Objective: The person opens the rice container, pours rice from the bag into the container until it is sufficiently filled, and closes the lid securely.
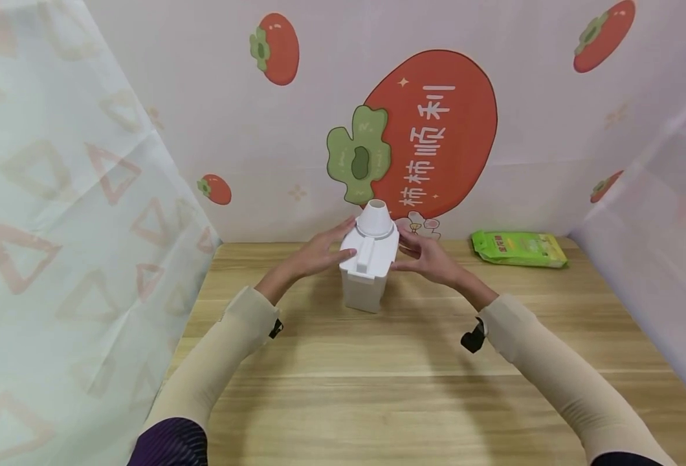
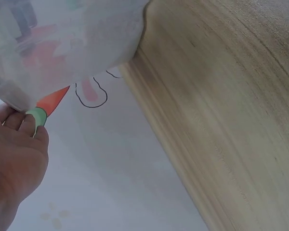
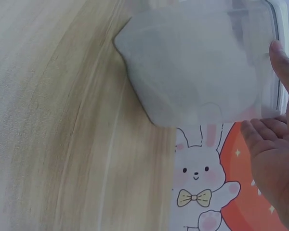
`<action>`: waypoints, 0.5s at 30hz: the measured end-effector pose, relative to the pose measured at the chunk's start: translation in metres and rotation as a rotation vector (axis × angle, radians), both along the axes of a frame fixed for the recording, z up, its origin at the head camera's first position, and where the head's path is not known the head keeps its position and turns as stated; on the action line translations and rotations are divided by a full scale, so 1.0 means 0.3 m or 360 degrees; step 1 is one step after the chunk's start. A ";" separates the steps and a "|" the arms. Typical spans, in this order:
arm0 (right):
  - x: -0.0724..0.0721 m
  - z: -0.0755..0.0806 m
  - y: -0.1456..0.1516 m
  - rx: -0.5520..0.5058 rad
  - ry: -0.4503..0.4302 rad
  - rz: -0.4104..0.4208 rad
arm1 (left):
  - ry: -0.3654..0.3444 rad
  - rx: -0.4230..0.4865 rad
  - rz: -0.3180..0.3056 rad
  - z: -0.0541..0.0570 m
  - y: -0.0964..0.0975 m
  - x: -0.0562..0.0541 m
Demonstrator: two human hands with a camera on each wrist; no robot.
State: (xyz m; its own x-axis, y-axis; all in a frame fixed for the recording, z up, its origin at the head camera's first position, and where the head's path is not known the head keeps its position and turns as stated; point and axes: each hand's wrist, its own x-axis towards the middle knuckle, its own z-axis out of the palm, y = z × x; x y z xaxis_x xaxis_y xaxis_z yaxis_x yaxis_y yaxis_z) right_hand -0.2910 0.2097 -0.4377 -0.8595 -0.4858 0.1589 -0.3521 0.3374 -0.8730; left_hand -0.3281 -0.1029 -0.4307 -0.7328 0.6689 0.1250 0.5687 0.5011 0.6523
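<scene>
A tall translucent plastic storage container (image 1: 363,291) stands upright near the back of the wooden table. Its white lid (image 1: 385,255) carries a raised handle-like bar and a white cone-shaped piece (image 1: 375,220) with an opening at its tip. My left hand (image 1: 320,251) holds the lid's left side, thumb on top. On the other side, my right hand (image 1: 430,259) grips the lid's edge, its thumb toward the front corner. In the right wrist view, the right thumb lies against the container's (image 3: 197,67) upper side. The left wrist view shows my left fingers (image 2: 26,124) bent at the lid's rim.
A green packet (image 1: 519,250), apparently wipes, lies at the table's back right. The wooden table (image 1: 343,401) meets a printed back wall (image 1: 285,142) with persimmon pictures. Patterned sheets (image 1: 57,194) hang along both sides.
</scene>
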 end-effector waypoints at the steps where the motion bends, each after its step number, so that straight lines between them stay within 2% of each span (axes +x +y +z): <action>1: -0.004 0.000 0.000 0.0008 0.0005 0.0003 | 0.0013 -0.0007 0.0008 0.000 0.000 0.002; 10: -0.043 0.004 0.003 -0.0018 -0.0051 0.0091 | 0.0184 -0.0170 0.0087 0.012 0.001 0.041; 15: -0.056 0.020 0.012 0.0058 -0.0034 0.0131 | 0.0286 -0.0259 0.0123 0.013 0.007 0.068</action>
State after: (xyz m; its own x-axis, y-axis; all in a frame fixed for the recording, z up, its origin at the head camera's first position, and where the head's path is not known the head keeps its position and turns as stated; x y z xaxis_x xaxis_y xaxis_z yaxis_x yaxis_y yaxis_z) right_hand -0.3077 0.2132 -0.4315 -0.8194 -0.5601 0.1221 -0.3616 0.3398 -0.8682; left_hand -0.3077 -0.1007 -0.4268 -0.7583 0.6336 0.1533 0.6242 0.6379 0.4512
